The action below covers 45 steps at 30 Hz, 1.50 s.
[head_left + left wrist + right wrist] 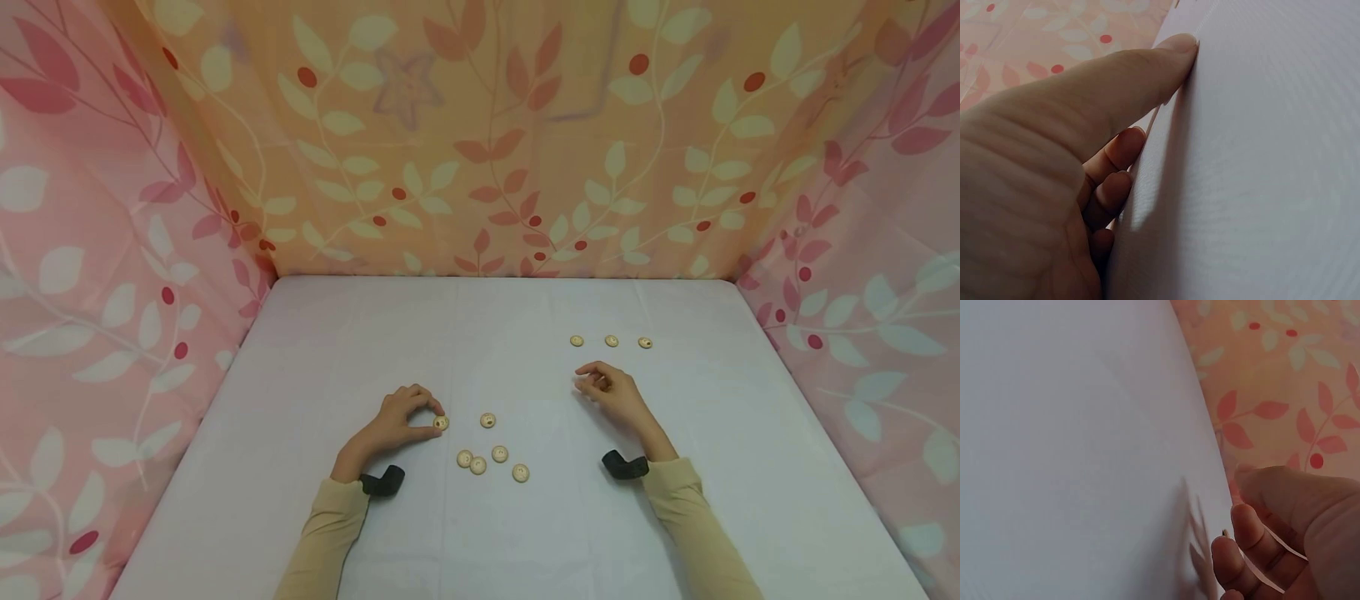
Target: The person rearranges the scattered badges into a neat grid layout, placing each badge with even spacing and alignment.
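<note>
My left hand (403,417) pinches a small round tan disc (441,423) between thumb and forefinger, low at the table. The disc bears a dark mark; in the left wrist view the hand hides it. Just right of it lies another marked disc (488,421). Nearer the front are two touching discs (465,458), a separate disc (499,454) and one more disc (521,473). My right hand (613,395) hovers over the table, fingers loosely bent and holding nothing. Beyond it, three discs form a row, with a plain-looking disc (577,341) at its left end.
A white cloth covers the table (360,333). Patterned curtains (495,167) stand along its back and both sides. A dark wrist device (384,482) sits at the left wrist, and a similar device (625,466) at the right.
</note>
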Tool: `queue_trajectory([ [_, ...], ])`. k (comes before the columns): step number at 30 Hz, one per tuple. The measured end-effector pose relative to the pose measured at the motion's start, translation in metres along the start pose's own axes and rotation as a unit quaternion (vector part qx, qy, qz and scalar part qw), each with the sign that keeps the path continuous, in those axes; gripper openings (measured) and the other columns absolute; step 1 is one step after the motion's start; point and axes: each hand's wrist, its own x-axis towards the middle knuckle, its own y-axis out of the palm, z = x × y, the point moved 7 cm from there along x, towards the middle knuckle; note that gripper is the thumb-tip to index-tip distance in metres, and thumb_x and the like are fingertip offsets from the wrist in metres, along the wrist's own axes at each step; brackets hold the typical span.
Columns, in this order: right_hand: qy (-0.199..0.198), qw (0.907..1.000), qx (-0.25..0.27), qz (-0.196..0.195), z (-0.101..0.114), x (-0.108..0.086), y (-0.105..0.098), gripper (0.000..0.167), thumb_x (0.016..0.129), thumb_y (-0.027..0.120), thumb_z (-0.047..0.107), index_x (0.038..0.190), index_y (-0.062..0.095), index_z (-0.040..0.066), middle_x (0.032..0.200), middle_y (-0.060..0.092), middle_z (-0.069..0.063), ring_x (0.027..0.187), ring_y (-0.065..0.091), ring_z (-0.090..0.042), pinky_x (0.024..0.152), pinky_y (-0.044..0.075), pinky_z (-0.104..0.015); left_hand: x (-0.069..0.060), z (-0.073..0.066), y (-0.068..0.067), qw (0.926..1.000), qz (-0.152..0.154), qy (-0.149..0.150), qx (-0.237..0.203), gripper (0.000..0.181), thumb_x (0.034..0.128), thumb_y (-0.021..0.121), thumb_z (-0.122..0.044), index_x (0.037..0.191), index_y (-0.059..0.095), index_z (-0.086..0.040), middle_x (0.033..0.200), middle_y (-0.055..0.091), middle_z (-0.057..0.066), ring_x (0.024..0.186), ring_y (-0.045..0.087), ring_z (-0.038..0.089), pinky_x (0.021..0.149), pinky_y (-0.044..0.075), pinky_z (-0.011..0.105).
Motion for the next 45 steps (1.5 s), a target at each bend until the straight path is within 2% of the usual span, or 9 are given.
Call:
queue_trajectory([
  [8, -0.028, 0.9982, 0.005, 0.052, 0.020, -0.009, 0.027, 0.022, 0.085, 0.068, 0.026, 0.102, 0.065, 0.013, 0.077, 0.058, 0.002, 0.063, 0.051, -0.008, 0.056, 0.041, -0.023, 0.000, -0.001, 0.001, 1.0000, 0.001, -0.001, 0.001, 0.023, 0.0751, 0.076, -0.033, 0.094, 0.065, -0.027, 0.104, 0.054, -0.011, 0.100, 0.045, 0.014, 0.088, 0.026, 0.043],
  [14, -0.057, 0.9927, 0.019, 0.104, 0.033, -0.017, 0.046, 0.018, 0.085, 0.068, 0.024, 0.100, 0.065, 0.016, 0.080, 0.059, 0.002, 0.067, 0.053, -0.010, 0.059, 0.042, -0.022, 0.000, -0.001, 0.001, 1.0000, 0.001, -0.001, 0.002, 0.023, 0.0755, 0.076, -0.033, 0.095, 0.064, -0.027, 0.104, 0.054, -0.010, 0.102, 0.045, 0.016, 0.089, 0.025, 0.044],
  [22, -0.109, 0.9807, 0.022, 0.160, 0.054, -0.031, 0.069, 0.020, 0.084, 0.069, 0.017, 0.102, 0.064, 0.010, 0.082, 0.060, -0.001, 0.070, 0.051, -0.012, 0.062, 0.042, -0.022, 0.000, 0.000, 0.000, 1.0000, 0.001, 0.000, -0.002, 0.023, 0.0756, 0.076, -0.033, 0.095, 0.064, -0.027, 0.104, 0.054, -0.011, 0.101, 0.045, 0.015, 0.090, 0.025, 0.045],
  [29, -0.146, 0.9637, 0.007, 0.223, 0.069, -0.047, 0.085, 0.024, 0.082, 0.071, 0.024, 0.103, 0.064, 0.015, 0.085, 0.059, 0.007, 0.078, 0.054, -0.007, 0.071, 0.044, -0.023, 0.000, 0.001, 0.001, 1.0000, 0.001, 0.005, 0.002, 0.023, 0.0759, 0.075, -0.034, 0.095, 0.064, -0.028, 0.104, 0.054, -0.011, 0.103, 0.045, 0.015, 0.089, 0.025, 0.045],
  [38, -0.231, 0.9450, -0.058, 0.224, 0.084, -0.061, 0.097, 0.030, 0.076, 0.076, 0.032, 0.102, 0.065, 0.022, 0.087, 0.060, 0.009, 0.081, 0.051, -0.007, 0.075, 0.038, -0.022, 0.000, -0.001, 0.000, 0.9999, -0.002, 0.011, 0.001, 0.023, 0.0758, 0.075, -0.034, 0.095, 0.064, -0.028, 0.104, 0.054, -0.011, 0.101, 0.045, 0.015, 0.088, 0.026, 0.045],
  [45, -0.229, 0.9389, -0.099, 0.237, 0.087, -0.068, 0.102, 0.033, 0.073, 0.078, 0.036, 0.102, 0.065, 0.027, 0.090, 0.058, 0.016, 0.088, 0.050, -0.003, 0.081, 0.032, -0.028, 0.001, 0.002, 0.001, 1.0000, 0.000, 0.005, -0.002, 0.023, 0.0754, 0.076, -0.035, 0.095, 0.064, -0.030, 0.104, 0.054, -0.012, 0.102, 0.045, 0.015, 0.089, 0.025, 0.045],
])
